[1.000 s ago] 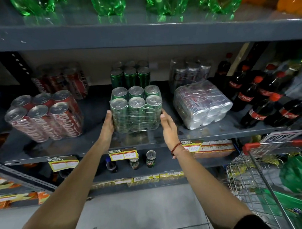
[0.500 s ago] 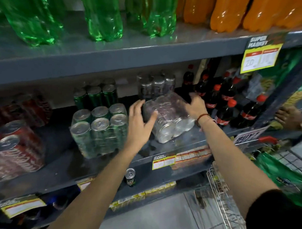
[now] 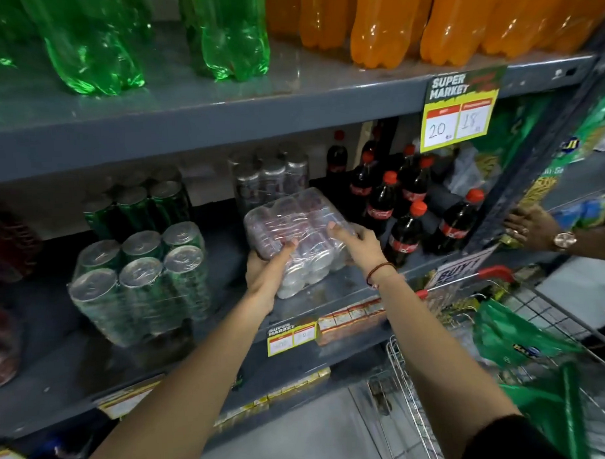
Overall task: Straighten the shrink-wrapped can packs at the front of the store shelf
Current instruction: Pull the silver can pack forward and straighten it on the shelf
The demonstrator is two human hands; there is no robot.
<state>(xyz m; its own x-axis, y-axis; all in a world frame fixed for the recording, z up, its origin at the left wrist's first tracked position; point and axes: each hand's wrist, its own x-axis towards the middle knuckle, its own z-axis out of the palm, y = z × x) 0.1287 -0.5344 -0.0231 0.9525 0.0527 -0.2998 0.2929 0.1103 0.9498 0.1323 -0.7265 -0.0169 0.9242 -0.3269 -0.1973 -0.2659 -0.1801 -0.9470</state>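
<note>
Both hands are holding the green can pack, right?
Not quite. In the head view, the left hand and right hand are holding the silver can pack. The green can pack stands untouched to its left.

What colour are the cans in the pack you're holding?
Silver cans with reddish markings, under clear wrap; head view.

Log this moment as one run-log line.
step: straightening silver can pack | left hand: gripping front-left corner | right hand: on right side | pack: lying tilted | green can pack: upright
</note>
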